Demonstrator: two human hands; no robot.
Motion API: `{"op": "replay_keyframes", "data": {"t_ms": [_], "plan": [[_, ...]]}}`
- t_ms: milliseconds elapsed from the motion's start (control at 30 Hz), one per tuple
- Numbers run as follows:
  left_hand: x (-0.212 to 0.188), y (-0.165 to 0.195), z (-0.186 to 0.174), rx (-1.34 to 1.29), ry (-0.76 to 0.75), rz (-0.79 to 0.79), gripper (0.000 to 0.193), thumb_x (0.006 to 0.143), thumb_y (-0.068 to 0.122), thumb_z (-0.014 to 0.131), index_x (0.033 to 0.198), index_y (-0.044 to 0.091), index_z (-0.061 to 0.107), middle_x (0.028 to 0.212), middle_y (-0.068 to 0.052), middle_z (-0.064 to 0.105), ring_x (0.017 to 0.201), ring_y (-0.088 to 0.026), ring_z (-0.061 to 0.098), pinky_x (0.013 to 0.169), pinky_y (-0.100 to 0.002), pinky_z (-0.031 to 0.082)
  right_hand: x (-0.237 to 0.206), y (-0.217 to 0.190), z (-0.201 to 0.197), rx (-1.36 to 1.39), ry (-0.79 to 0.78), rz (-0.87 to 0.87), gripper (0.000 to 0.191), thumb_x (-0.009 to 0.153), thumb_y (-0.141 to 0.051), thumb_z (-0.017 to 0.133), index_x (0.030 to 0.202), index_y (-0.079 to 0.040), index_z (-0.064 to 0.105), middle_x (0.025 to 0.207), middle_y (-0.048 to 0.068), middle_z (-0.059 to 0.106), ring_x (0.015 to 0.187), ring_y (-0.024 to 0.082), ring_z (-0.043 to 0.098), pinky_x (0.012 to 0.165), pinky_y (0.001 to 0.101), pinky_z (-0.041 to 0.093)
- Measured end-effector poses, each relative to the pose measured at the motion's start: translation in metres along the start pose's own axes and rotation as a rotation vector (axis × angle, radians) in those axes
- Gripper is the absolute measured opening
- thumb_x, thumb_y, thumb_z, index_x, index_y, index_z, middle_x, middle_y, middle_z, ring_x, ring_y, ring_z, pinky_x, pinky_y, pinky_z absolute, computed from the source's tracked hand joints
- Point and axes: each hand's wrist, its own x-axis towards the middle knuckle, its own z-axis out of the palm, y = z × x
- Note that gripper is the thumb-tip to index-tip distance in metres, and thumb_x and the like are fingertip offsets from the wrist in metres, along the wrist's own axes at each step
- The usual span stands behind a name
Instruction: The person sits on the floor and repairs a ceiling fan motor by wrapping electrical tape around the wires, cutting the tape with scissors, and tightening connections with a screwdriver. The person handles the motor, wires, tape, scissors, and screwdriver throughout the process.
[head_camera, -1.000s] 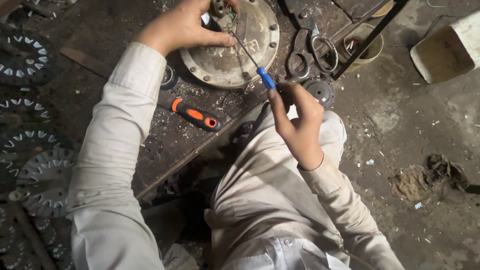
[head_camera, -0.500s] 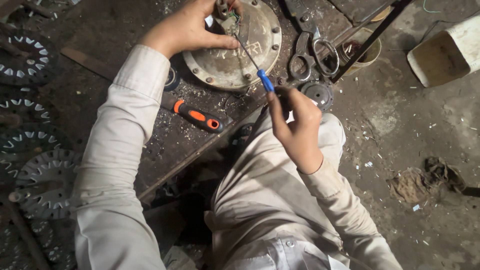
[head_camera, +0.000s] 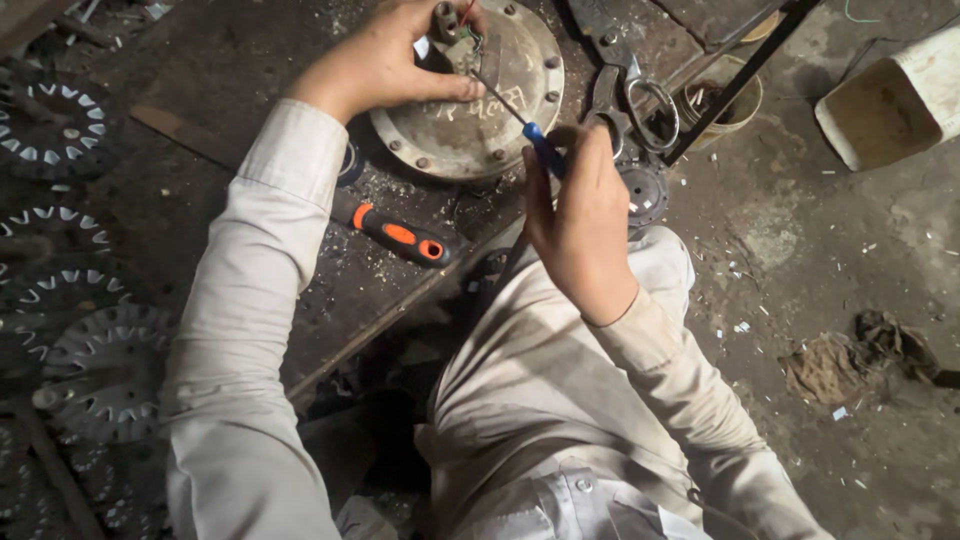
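Item one, nearest us: our right hand (head_camera: 580, 225), clenched round the blue handle of a thin screwdriver (head_camera: 528, 128), just below the round metal cover (head_camera: 470, 110).

Item two: the screwdriver's shaft slants up and left across the cover, its tip at the small wired fitting (head_camera: 455, 30) by the cover's upper rim.

Item three: our left hand (head_camera: 385, 62), grasping that fitting, thumb laid flat on the cover's face.

Item four: an orange and black tool handle (head_camera: 395, 235), loose on the bench left of and below the cover.

Item five: scissors (head_camera: 625, 85), touching the cover's right edge.

Item six: a white tub (head_camera: 890, 100), well apart to the cover's right, on the floor.
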Motion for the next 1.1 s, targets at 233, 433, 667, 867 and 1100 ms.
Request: {"op": "replay_keyframes", "data": {"t_ms": [233,433,667,867,1100], "plan": [[0.000,0.000,0.001,-0.025,0.022,0.037,0.053,0.093,0.027,0.094,0.128,0.008,0.059,0.126,-0.005,0.064,0.116,-0.021,0.062,0.099,-0.037,0.051,0.008,0.004,0.002,0.025,-0.028,0.252,0.024,0.113,-0.011,0.069,0.095,-0.002,0.056,0.077,0.017,0.061,0.062,0.032,0.054,0.061,0.0363,0.046],[0.000,-0.001,0.001,-0.057,0.010,0.023,0.052,0.094,0.027,0.092,0.129,0.009,0.060,0.129,-0.006,0.064,0.117,-0.023,0.062,0.099,-0.037,0.052,0.018,0.004,-0.016,0.203,-0.160,0.290,0.032,0.096,-0.011,0.072,0.107,0.005,0.046,0.080,0.015,0.057,0.057,0.030,0.053,0.053,0.0360,0.043],[-0.001,0.001,0.002,0.044,0.037,0.045,0.051,0.092,0.030,0.093,0.129,0.011,0.063,0.127,-0.007,0.065,0.119,-0.024,0.062,0.102,-0.039,0.050,0.017,0.007,-0.009,0.003,-0.087,0.102,0.024,0.109,-0.013,0.071,0.098,0.001,0.055,0.079,0.018,0.061,0.065,0.034,0.058,0.061,0.0400,0.047],[0.001,0.003,0.001,-0.073,0.007,-0.049,0.053,0.090,0.029,0.092,0.129,0.010,0.061,0.124,-0.005,0.065,0.112,-0.021,0.062,0.096,-0.036,0.051,0.030,0.007,-0.017,0.129,-0.229,0.149,0.023,0.107,-0.016,0.066,0.104,0.003,0.054,0.075,0.017,0.061,0.060,0.033,0.063,0.057,0.0403,0.047],[0.000,0.005,0.001,-0.042,0.012,-0.006,0.051,0.091,0.029,0.093,0.128,0.009,0.063,0.123,-0.006,0.065,0.113,-0.022,0.063,0.097,-0.037,0.052,0.041,0.015,-0.031,-0.276,-0.238,-0.379,0.017,0.102,-0.009,0.067,0.105,0.001,0.054,0.085,0.020,0.062,0.071,0.037,0.065,0.061,0.0445,0.050]]}}
